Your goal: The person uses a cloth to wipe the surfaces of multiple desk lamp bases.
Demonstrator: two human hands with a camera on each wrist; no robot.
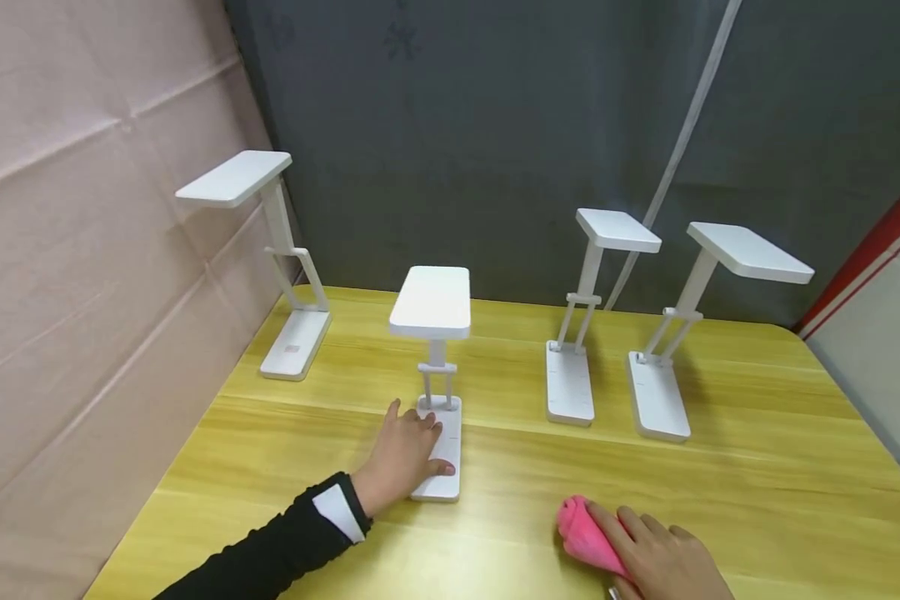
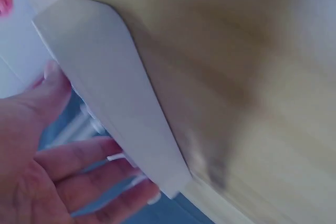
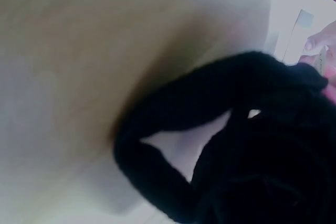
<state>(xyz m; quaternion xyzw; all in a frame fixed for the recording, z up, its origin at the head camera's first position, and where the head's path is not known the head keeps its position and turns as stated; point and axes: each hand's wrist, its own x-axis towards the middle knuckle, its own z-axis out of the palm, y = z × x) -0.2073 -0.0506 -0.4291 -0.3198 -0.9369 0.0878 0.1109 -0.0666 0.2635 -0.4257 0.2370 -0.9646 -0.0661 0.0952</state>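
Observation:
A white folding desk lamp (image 1: 437,450) stands near the middle of the wooden table. My left hand (image 1: 399,457) lies over its base, fingers spread on top and thumb near the right edge. From the left wrist, the lamp base (image 2: 110,87) shows its long side, with the thumb and fingers of the left hand (image 2: 31,150) touching its upper face. Lower right, my right hand (image 1: 663,554) grips a bunched pink cloth (image 1: 587,533) just above or on the tabletop. A dark sleeve (image 3: 168,103) fills much of the right wrist view and hides most of that hand.
Three more white desk lamps stand unfolded: one lamp (image 1: 294,343) at the back left, another lamp (image 1: 568,383) right of the middle, and a further lamp (image 1: 658,400) beside it. A grey curtain (image 1: 450,150) hangs behind the table (image 1: 330,525); a pinkish cloth wall (image 1: 82,292) borders its left.

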